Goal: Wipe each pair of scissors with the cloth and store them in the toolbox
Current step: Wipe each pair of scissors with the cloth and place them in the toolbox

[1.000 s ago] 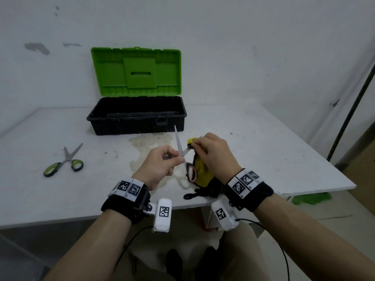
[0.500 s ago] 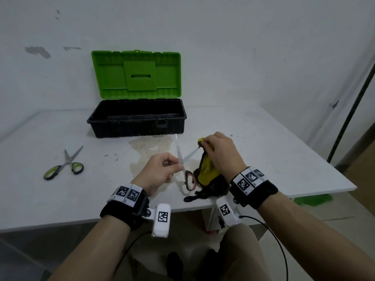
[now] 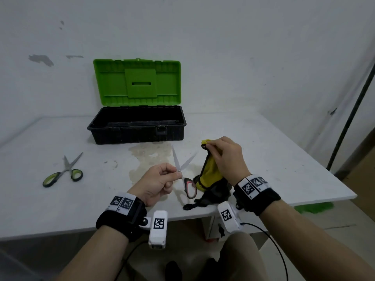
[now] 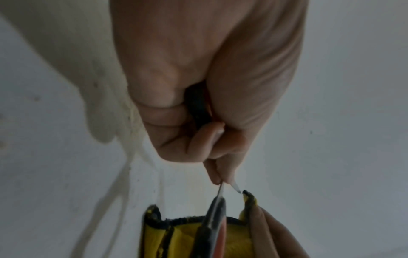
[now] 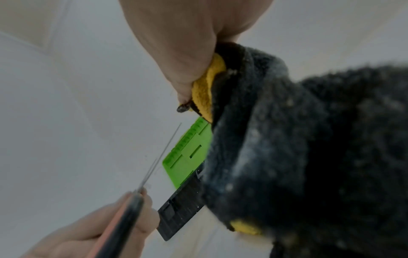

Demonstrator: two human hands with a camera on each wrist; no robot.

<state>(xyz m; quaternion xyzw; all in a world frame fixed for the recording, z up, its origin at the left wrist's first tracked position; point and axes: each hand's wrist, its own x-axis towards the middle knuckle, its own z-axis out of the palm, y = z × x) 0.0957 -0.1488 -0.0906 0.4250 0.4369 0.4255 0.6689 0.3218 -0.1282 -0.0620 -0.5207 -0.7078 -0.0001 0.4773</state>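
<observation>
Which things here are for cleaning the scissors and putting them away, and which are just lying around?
For the job:
- red scissors, pinched by the left hand
- cloth, gripped by the right hand
- green scissors, lying on the table
- toolbox, lid open

Just lying around:
- stain on the table
- pole by the wall
- green thing on the floor

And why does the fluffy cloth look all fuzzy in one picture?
In the right wrist view the cloth sits right against the lens, so it is blurred and dark. In the head view it looks sharp, though the wide lens bends the table edges. The left wrist view is dim and soft.
</observation>
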